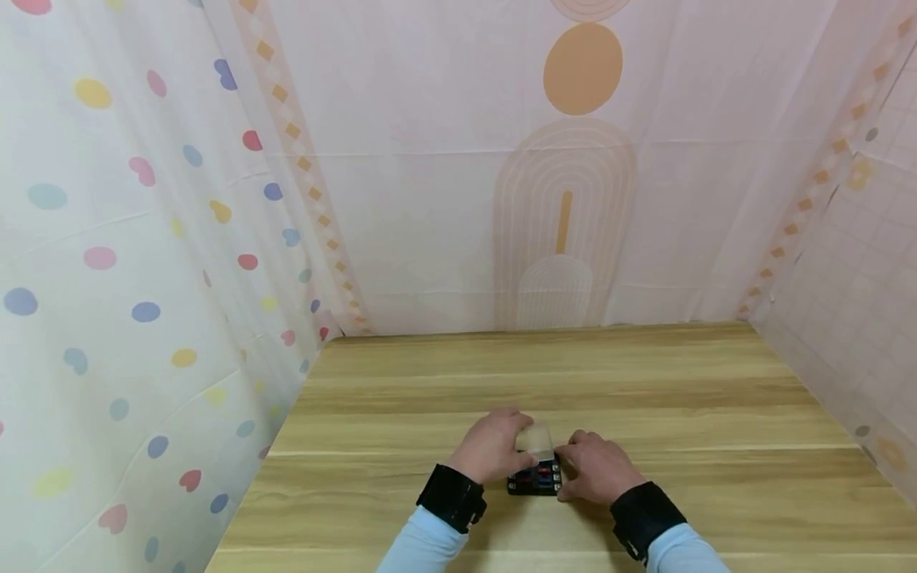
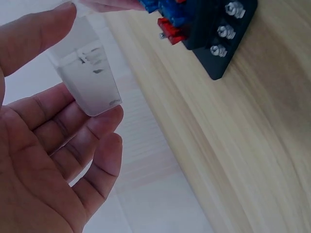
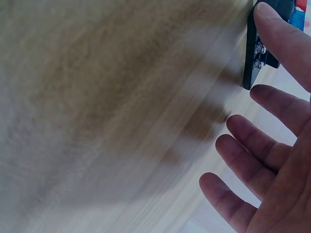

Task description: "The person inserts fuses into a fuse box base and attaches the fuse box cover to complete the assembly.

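Note:
A small black fuse block (image 1: 533, 481) with red and blue blade fuses sits on the wooden table. In the left wrist view, screw terminals line the block's base (image 2: 221, 65). My left hand (image 1: 494, 446) grips a clear plastic cover (image 2: 92, 73) between thumb and curled fingers; in the head view this cover is at the block's far end. Whether cover and block touch is unclear. At the block's right side is my right hand (image 1: 598, 465). Its thumb (image 3: 277, 24) touches the base edge, the index fingertip is by a corner, and the other fingers extend loosely.
The wood-grain table (image 1: 401, 382) extends around both hands. Behind it hangs a pale patterned curtain (image 1: 430, 231), with a dotted curtain (image 1: 107, 334) at the left and a checked one (image 1: 860, 318) at the right. Black bands (image 1: 451, 497) wrap both wrists.

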`<action>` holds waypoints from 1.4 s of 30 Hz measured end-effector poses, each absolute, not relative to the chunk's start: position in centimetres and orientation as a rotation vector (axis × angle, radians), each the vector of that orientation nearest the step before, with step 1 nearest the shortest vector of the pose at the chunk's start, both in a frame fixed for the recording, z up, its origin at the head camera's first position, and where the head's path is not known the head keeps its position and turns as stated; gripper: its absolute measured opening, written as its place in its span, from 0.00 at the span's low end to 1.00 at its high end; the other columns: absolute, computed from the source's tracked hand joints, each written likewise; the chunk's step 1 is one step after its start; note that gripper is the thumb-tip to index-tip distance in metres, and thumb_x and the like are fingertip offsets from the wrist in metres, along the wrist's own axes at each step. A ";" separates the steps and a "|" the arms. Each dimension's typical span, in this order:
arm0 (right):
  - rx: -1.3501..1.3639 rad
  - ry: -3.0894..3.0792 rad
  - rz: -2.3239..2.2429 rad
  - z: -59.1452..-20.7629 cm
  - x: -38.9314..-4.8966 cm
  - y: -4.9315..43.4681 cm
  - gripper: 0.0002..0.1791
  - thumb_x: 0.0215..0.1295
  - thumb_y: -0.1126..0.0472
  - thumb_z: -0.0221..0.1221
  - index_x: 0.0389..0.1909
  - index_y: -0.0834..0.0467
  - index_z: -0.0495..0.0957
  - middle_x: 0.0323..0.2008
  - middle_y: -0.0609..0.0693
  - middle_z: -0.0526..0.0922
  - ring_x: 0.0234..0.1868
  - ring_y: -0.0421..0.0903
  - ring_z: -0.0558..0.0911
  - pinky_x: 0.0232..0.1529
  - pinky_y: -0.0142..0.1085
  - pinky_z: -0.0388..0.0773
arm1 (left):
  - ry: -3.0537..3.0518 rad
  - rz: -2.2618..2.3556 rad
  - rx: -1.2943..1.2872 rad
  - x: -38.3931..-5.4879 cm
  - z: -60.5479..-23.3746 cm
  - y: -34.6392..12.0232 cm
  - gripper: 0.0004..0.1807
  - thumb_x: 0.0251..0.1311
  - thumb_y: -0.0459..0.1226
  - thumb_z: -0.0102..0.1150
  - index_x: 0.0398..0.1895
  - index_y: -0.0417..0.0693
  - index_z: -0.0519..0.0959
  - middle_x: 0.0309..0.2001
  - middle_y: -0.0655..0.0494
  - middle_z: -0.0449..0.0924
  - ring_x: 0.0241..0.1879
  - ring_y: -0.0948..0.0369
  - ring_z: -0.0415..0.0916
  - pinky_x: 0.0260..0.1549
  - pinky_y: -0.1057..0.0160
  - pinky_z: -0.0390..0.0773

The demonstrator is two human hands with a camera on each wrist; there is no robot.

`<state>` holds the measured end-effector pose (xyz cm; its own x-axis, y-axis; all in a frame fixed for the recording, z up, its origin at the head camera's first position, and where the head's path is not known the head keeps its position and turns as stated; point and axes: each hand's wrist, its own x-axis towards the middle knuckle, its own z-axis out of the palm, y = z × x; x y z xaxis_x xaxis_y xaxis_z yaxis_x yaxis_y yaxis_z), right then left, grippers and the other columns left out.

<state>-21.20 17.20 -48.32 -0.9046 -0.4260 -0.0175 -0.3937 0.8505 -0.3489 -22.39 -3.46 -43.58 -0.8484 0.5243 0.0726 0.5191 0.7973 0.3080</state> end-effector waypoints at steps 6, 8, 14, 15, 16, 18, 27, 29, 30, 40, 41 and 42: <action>-0.677 2.951 -0.522 -48.2 -21.2 17.0 0.32 0.41 0.51 0.79 0.51 0.58 0.84 0.39 0.51 0.77 0.39 0.50 0.75 0.38 0.49 0.74 | 2.953 0.493 0.903 -22.3 -43.8 -3.5 0.27 0.48 0.43 0.76 0.52 0.43 0.81 0.46 0.54 0.81 0.41 0.63 0.76 0.41 0.65 0.76; -0.679 2.953 -0.522 -48.1 -21.2 17.0 0.32 0.41 0.51 0.79 0.51 0.58 0.84 0.39 0.51 0.77 0.39 0.50 0.75 0.37 0.49 0.74 | 2.938 0.508 0.911 -22.4 -44.0 -3.4 0.26 0.46 0.41 0.77 0.50 0.43 0.82 0.42 0.57 0.81 0.37 0.65 0.75 0.37 0.67 0.75; -0.667 2.947 -0.521 -48.0 -21.1 16.9 0.32 0.42 0.52 0.79 0.51 0.57 0.84 0.40 0.51 0.76 0.39 0.50 0.74 0.38 0.49 0.74 | 2.899 0.520 0.865 -22.1 -44.3 -3.2 0.26 0.43 0.41 0.80 0.47 0.45 0.83 0.36 0.61 0.79 0.30 0.68 0.71 0.31 0.69 0.73; -0.668 2.947 -0.524 -48.0 -21.1 16.9 0.31 0.42 0.52 0.79 0.51 0.57 0.84 0.40 0.50 0.76 0.39 0.50 0.74 0.38 0.49 0.74 | 2.900 0.510 0.857 -22.1 -44.4 -3.2 0.26 0.42 0.42 0.81 0.46 0.45 0.83 0.35 0.62 0.79 0.30 0.68 0.71 0.31 0.69 0.73; -0.670 2.946 -0.526 -48.0 -21.1 17.0 0.31 0.42 0.52 0.79 0.51 0.57 0.84 0.40 0.50 0.76 0.39 0.50 0.74 0.38 0.49 0.74 | 2.901 0.495 0.853 -22.0 -44.5 -3.2 0.26 0.42 0.42 0.81 0.46 0.46 0.83 0.35 0.63 0.78 0.30 0.68 0.71 0.31 0.69 0.73; -0.674 2.945 -0.534 -48.0 -21.1 17.0 0.31 0.42 0.52 0.79 0.50 0.57 0.85 0.40 0.51 0.76 0.39 0.50 0.74 0.38 0.49 0.74 | 2.905 0.469 0.850 -22.0 -44.7 -3.1 0.25 0.41 0.43 0.81 0.44 0.47 0.83 0.34 0.64 0.78 0.30 0.69 0.71 0.31 0.69 0.73; -0.627 2.944 -0.505 -47.7 -21.0 16.8 0.31 0.43 0.51 0.79 0.51 0.56 0.85 0.42 0.50 0.76 0.40 0.50 0.75 0.40 0.49 0.74 | 2.896 0.435 0.873 -21.9 -46.0 -2.7 0.23 0.42 0.43 0.81 0.42 0.47 0.83 0.32 0.63 0.76 0.29 0.68 0.69 0.30 0.69 0.72; -0.622 2.943 -0.503 -47.7 -21.0 16.8 0.31 0.43 0.51 0.79 0.51 0.56 0.85 0.42 0.50 0.76 0.41 0.49 0.75 0.40 0.49 0.74 | 2.897 0.425 0.878 -21.9 -46.2 -2.7 0.23 0.41 0.43 0.81 0.42 0.47 0.83 0.32 0.63 0.76 0.29 0.68 0.69 0.30 0.69 0.72; -0.619 2.941 -0.503 -47.7 -21.0 16.8 0.31 0.43 0.51 0.79 0.51 0.56 0.85 0.42 0.50 0.76 0.41 0.49 0.75 0.41 0.49 0.74 | 2.897 0.421 0.878 -21.9 -46.3 -2.7 0.24 0.41 0.43 0.81 0.42 0.47 0.83 0.32 0.63 0.76 0.29 0.68 0.69 0.31 0.69 0.72; -0.626 2.925 -0.531 -47.9 -20.8 16.8 0.31 0.42 0.52 0.79 0.51 0.56 0.84 0.42 0.50 0.76 0.41 0.50 0.75 0.41 0.49 0.75 | 2.912 0.342 0.917 -21.8 -47.3 -2.6 0.24 0.43 0.46 0.80 0.44 0.48 0.84 0.33 0.62 0.77 0.31 0.67 0.71 0.33 0.68 0.73; -0.630 2.927 -0.525 -48.0 -20.8 16.8 0.32 0.42 0.52 0.79 0.52 0.57 0.84 0.42 0.50 0.76 0.41 0.50 0.75 0.42 0.49 0.75 | 2.911 0.340 0.922 -21.8 -47.4 -2.6 0.24 0.43 0.46 0.80 0.43 0.48 0.84 0.33 0.62 0.78 0.31 0.67 0.71 0.33 0.68 0.73; -0.632 2.928 -0.521 -48.0 -20.8 16.9 0.33 0.42 0.52 0.79 0.53 0.57 0.83 0.42 0.50 0.76 0.41 0.50 0.75 0.42 0.50 0.75 | 2.908 0.342 0.924 -21.7 -47.4 -2.6 0.24 0.43 0.46 0.80 0.43 0.48 0.84 0.34 0.61 0.78 0.31 0.67 0.71 0.33 0.68 0.73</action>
<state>-20.82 16.85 -47.98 -0.9088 -0.4165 -0.0265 -0.3817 0.8553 -0.3505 -21.74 -2.56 -47.40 -0.8166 0.5772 -0.0005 0.5613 0.7944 0.2319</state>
